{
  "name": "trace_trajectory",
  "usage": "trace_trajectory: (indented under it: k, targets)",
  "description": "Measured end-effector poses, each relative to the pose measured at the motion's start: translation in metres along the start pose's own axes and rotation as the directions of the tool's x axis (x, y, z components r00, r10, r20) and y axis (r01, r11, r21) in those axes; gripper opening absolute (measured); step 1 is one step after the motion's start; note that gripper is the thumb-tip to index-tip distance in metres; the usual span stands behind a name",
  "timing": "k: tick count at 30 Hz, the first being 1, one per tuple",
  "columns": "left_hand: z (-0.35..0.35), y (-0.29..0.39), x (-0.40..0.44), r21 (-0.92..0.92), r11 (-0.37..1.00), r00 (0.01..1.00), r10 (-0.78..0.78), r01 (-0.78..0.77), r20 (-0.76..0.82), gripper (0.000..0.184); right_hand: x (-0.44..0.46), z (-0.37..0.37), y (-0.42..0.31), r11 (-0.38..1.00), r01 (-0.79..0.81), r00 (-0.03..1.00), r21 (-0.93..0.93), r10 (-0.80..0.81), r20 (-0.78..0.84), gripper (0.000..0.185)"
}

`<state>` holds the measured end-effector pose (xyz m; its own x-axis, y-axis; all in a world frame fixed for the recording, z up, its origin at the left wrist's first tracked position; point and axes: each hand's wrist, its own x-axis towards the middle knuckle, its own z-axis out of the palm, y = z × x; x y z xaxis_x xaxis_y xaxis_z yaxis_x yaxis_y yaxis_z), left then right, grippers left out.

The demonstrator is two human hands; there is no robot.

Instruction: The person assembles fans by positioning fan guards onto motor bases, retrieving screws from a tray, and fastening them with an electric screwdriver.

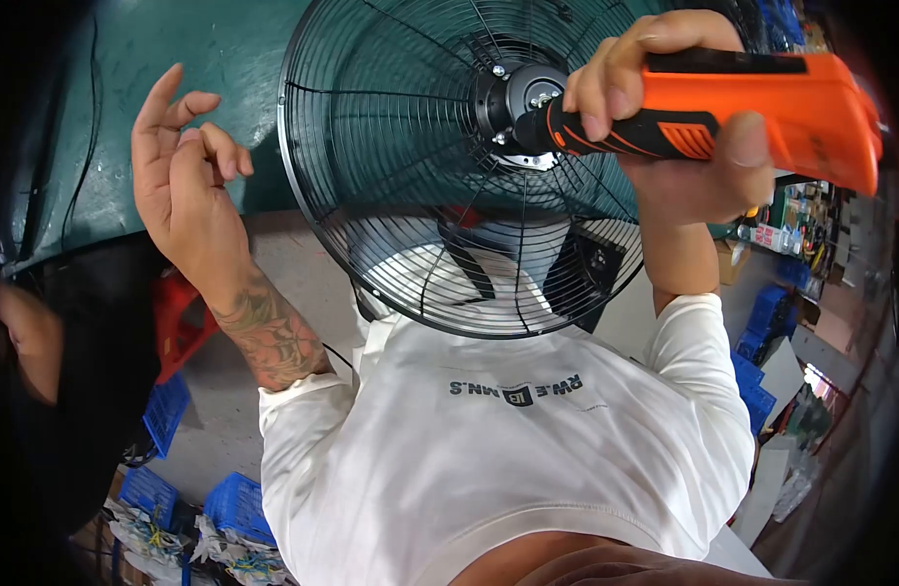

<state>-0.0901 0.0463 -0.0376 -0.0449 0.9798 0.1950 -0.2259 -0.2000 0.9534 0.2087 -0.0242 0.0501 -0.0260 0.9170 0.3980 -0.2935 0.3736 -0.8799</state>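
An orange and black cordless screwdriver (pixel 782 122) is gripped in my right hand (pixel 699 181), its fingers wrapped round the body. Its black nose points left at the hub of a round black wire fan guard (pixel 289 146). At the guard's middle sits a dark motor (pixel 533 88) with bright screw heads around it. Whether the bit touches a screw is hidden by the nose. Off to the left, my left hand (pixel 186 186) hovers over the green tabletop, apart from the guard. Its index finger is raised and the others are loosely bent; I see nothing held in it.
The green tabletop (pixel 244 39) lies under the guard, with a thin dark cable (pixel 90 127) at left. Another person's arm (pixel 31 342) shows at the left edge. A red stool (pixel 179 327) and blue baskets (pixel 239 508) stand below. Shelves with boxes (pixel 733 262) are at right.
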Motion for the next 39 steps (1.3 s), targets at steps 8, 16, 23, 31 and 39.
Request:
trace_trajectory:
  k: [8,16,23,31,39]
  targets:
    - [-0.013,-0.034,0.011,-0.080,0.984,0.985,-0.165,0.162,-0.039,0.038,0.002,-0.012,0.000,0.987,-0.120,0.969,-0.110,0.141,0.205,0.071]
    - [-0.004,-0.040,0.020,-0.182,0.963,0.971,-0.219,0.200,-0.092,0.039,0.008,-0.013,0.012,1.000,0.000,0.944,-0.014,0.004,0.331,0.085]
    - [-0.025,-0.044,0.016,-0.273,0.908,0.946,-0.321,0.319,0.038,0.051,0.018,-0.027,0.022,0.995,-0.005,0.855,0.103,-0.049,0.517,0.064]
    - [0.011,-0.013,-0.011,-0.363,0.927,0.963,0.009,0.092,0.268,0.045,0.002,-0.017,0.014,0.996,-0.071,0.952,-0.053,0.083,0.294,0.075]
    - [0.073,0.020,-0.052,0.232,0.955,0.754,-0.013,-0.186,0.657,0.006,0.044,-0.029,-0.037,0.987,-0.025,0.701,0.161,-0.097,0.706,0.079]
